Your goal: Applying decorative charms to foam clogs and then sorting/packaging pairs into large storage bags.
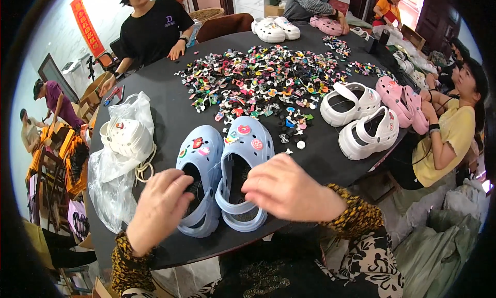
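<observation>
Two light blue clogs, the left clog (209, 223) and the right clog (243, 224), stand side by side before me, toes pointing away. Colourful charms sit in their toes, among them a pink ring-shaped charm (244, 129) and a brown bear charm (197, 142). My left hand (161, 207) is at the left clog's outer side, fingers curled together beside the foot opening. Over the right clog's opening, my right hand (289, 187) has its fingers bent and tips together. Whatever is between the fingertips of either hand is hidden.
A wide pile of loose charms (258, 78) covers the middle of the black table (160, 236). White clogs (369, 132) and pink clogs (400, 104) stand right; a white clog (126, 138) lies on a clear plastic bag (108, 194) left. Other people sit around the table.
</observation>
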Tool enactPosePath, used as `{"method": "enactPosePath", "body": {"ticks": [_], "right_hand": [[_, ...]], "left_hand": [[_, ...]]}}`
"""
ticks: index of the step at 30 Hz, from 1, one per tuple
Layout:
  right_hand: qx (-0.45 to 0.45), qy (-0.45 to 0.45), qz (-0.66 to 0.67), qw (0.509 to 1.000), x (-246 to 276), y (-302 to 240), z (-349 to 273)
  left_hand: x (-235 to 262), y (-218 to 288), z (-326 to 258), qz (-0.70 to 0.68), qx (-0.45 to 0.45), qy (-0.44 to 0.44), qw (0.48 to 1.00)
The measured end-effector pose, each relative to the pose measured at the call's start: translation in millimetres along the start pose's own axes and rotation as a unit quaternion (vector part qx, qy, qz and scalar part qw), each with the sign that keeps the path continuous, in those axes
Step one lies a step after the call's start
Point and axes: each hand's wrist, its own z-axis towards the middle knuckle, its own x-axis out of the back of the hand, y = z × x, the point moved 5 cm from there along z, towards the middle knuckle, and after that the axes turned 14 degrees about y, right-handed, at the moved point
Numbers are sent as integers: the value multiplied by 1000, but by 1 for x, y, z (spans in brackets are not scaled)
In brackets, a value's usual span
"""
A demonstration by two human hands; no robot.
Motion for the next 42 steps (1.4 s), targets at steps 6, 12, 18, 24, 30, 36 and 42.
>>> {"method": "enactPosePath", "body": {"ticks": [6,12,18,24,30,36,42], "right_hand": [[-147,70,19,986,64,50,29],[-246,163,65,953,123,95,49],[-213,153,-72,962,197,108,75],[-200,148,-122,961,225,126,118],[-229,59,-98,967,139,190,109],[-270,-11,-85,959,27,273,68],[-292,1,-183,939,-21,316,34]], "left_hand": [[-32,55,-5,-16,-129,-56,990],[-64,70,-14,46,-185,-125,974],[-83,65,-32,73,-208,-91,971],[-71,52,-32,77,-205,-93,971],[-56,22,-28,99,-171,-123,973],[-26,-19,-29,179,-91,-161,966],[-29,-18,-34,170,-88,-148,970]]}}
